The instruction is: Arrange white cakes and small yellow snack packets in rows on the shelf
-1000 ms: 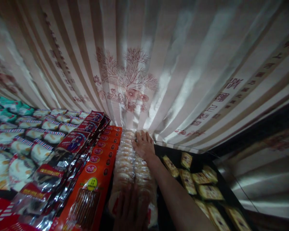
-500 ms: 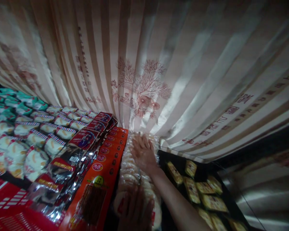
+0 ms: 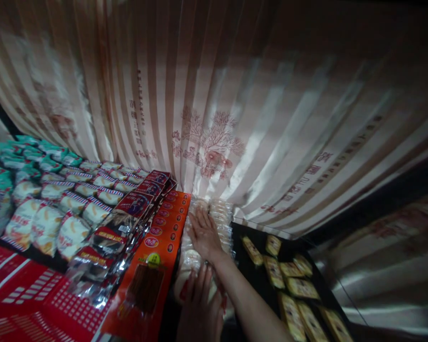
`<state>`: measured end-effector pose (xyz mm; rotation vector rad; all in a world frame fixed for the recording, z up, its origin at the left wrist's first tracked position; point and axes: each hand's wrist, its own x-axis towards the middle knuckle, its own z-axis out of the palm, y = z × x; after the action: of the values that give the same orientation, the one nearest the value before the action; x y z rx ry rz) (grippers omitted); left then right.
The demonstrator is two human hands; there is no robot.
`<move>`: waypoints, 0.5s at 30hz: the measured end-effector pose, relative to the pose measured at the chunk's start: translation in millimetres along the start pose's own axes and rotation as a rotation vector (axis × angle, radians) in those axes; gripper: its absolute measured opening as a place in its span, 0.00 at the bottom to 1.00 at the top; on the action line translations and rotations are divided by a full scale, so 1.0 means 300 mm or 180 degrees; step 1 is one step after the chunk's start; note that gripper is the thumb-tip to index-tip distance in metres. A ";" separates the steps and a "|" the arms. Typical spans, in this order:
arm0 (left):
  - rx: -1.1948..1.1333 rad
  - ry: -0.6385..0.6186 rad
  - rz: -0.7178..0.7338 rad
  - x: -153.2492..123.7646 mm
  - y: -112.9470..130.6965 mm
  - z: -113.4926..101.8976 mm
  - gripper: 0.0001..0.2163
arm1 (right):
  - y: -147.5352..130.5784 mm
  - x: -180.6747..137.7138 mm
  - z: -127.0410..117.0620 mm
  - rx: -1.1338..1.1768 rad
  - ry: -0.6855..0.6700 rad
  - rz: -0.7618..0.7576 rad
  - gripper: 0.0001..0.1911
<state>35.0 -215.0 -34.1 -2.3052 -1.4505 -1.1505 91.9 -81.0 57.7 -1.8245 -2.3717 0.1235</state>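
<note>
Two rows of pale, round snacks in clear plastic wrap (image 3: 221,218) run away from me along the display. My right hand (image 3: 206,237) lies flat on the left row towards its far end, palm down, with its fingers stretched out. At the near end, my left hand (image 3: 201,297) rests palm down over the wrapped snacks, fingers extended and thumb out to the side. Some red print shows on the wrap beside it. To the left is a long orange snack packet (image 3: 171,216) with a brown strip-like food in its window.
Dark red packets (image 3: 133,204) overlap left of the orange one, with white snack bags (image 3: 46,228) and green bags (image 3: 28,152) beyond. A red plastic basket (image 3: 46,304) stands at lower left. Small yellow packs (image 3: 302,288) lie on the right. A printed curtain (image 3: 214,71) hangs behind.
The camera view has shifted, so the display sits slightly farther right at the left side. My right hand has slid slightly left and nearer on the snacks; my left hand shows more clearly.
</note>
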 end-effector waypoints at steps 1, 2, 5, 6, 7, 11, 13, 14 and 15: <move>0.0019 -0.0050 0.0032 -0.001 -0.004 -0.005 0.21 | -0.002 -0.014 -0.011 0.0010 0.0082 0.0048 0.26; 0.0032 -0.0090 0.0034 -0.004 -0.007 -0.010 0.22 | -0.003 -0.034 -0.020 0.0014 0.0168 0.0124 0.26; -0.0019 -0.0138 0.0016 -0.010 -0.009 -0.023 0.22 | 0.003 -0.115 -0.032 -0.0008 0.0502 0.0468 0.26; -0.0066 -0.0141 0.0045 -0.009 -0.007 -0.031 0.21 | 0.010 -0.146 -0.030 0.0007 0.0642 0.0613 0.26; -0.0115 -0.0135 0.0075 -0.006 -0.005 -0.042 0.20 | 0.020 -0.176 -0.026 0.0056 0.0784 0.0764 0.27; -0.0304 0.0258 -0.0131 0.032 -0.007 -0.106 0.19 | 0.095 -0.266 0.000 0.0558 0.1118 0.1224 0.30; -0.0458 0.0394 -0.0352 0.067 -0.026 -0.134 0.20 | 0.142 -0.279 0.009 0.0791 0.1123 0.1354 0.31; -0.0551 0.0368 -0.0492 0.089 -0.043 -0.142 0.20 | 0.164 -0.277 0.010 0.0861 0.1125 0.1383 0.32; -0.0637 0.0228 -0.0676 0.114 -0.064 -0.146 0.20 | 0.184 -0.270 0.010 0.0912 0.1114 0.1395 0.32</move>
<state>4.3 -204.7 14.9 -2.2485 -1.6541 -1.4835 164.2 -144.9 41.1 -1.9943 -1.6111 0.1651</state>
